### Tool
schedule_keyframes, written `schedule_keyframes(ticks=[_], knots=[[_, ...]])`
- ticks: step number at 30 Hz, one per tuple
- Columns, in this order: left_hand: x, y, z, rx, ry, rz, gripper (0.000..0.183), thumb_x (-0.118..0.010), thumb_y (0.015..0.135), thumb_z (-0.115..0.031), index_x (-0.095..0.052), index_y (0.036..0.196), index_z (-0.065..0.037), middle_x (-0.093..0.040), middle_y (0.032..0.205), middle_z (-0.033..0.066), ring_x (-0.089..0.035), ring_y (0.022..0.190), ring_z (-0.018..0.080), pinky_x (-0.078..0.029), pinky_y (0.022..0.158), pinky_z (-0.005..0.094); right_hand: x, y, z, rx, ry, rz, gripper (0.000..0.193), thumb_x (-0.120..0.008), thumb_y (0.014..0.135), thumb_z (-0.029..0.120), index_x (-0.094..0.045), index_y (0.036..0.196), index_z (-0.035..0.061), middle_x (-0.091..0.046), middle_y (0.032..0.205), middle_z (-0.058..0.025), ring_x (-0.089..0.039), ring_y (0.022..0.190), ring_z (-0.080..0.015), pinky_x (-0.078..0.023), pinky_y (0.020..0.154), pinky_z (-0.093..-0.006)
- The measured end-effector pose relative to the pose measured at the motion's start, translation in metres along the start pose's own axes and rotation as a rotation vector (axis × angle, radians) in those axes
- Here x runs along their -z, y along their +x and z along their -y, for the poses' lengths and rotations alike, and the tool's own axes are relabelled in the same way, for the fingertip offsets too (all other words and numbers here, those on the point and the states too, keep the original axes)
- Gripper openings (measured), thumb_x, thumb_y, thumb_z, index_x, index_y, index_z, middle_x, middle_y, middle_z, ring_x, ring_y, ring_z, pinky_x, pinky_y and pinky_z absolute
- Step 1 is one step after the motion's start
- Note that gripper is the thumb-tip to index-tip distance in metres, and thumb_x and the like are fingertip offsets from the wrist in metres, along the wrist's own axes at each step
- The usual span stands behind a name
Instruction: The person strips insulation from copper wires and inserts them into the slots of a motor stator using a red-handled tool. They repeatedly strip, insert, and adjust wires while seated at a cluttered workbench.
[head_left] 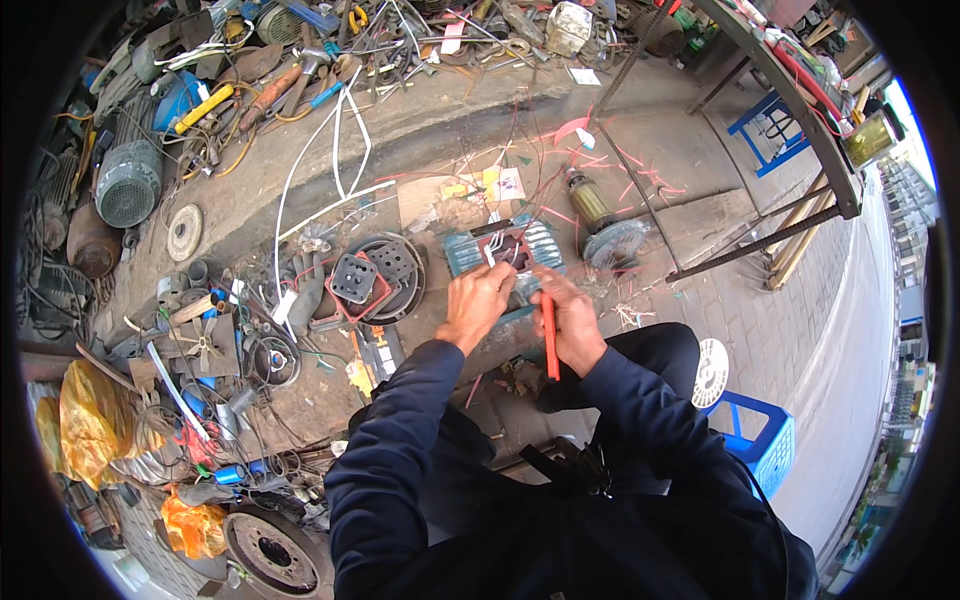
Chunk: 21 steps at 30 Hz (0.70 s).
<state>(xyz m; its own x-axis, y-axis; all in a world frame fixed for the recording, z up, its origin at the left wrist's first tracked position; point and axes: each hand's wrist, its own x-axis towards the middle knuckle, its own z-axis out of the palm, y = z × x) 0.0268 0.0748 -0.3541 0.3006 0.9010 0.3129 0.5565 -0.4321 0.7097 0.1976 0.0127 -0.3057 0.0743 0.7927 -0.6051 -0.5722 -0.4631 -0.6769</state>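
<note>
Both hands crowd the teal motor housing (500, 255) at frame centre. Left of it, a fan cover (392, 275), a black terminal block (353, 277) and a grey glove (306, 290) block the ground. Right of it stands a rotor (598, 215) amid loose red wires (620, 170). Bare pavement lies open at centre right, up to the metal stand (800, 215).

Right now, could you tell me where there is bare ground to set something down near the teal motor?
Bare ground lies right of the teal motor, between the rotor and the blue stool. Another strip runs above it, below the tool pile. Left of the motor, around the round covers, it is crowded.
</note>
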Motion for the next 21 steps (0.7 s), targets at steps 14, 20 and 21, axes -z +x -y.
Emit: schedule_keyframes(ticks=[14,20,21], knots=[[0.015,0.011,0.014,0.137,-0.191,0.172,0.014,-0.075,0.093,-0.015,-0.076,0.106,-0.010,-0.077,0.095,0.0163,-0.075,0.088,0.0367,-0.056,0.075,0.0433,0.023,0.018,0.026,0.681,-0.973,0.338,0.036,-0.072,0.099,0.010,-0.070,0.133,-0.0011,-0.077,0.112,-0.0065,-0.068,0.091,-0.0123,-0.054,0.080,-0.0293],[0.020,0.011,0.014,0.156,-0.213,0.214,0.013,-0.076,0.092,-0.016,-0.074,0.105,-0.013,-0.076,0.097,0.0163,-0.072,0.092,0.0405,-0.056,0.077,0.0479,0.008,0.023,0.047,0.849,-1.218,0.502,0.035,-0.072,0.095,0.006,-0.072,0.130,0.0016,-0.076,0.117,-0.0167,-0.070,0.089,-0.0214,-0.055,0.082,-0.0327],[0.020,0.010,0.015,0.160,-0.226,0.219,0.013,-0.076,0.092,-0.016,-0.074,0.104,-0.013,-0.076,0.096,0.0166,-0.072,0.092,0.0406,-0.056,0.077,0.0478,0.012,0.015,0.053,0.793,-1.213,0.487,0.035,-0.072,0.096,0.007,-0.072,0.130,0.0019,-0.077,0.115,-0.0167,-0.069,0.086,-0.0221,-0.055,0.079,-0.0328]])
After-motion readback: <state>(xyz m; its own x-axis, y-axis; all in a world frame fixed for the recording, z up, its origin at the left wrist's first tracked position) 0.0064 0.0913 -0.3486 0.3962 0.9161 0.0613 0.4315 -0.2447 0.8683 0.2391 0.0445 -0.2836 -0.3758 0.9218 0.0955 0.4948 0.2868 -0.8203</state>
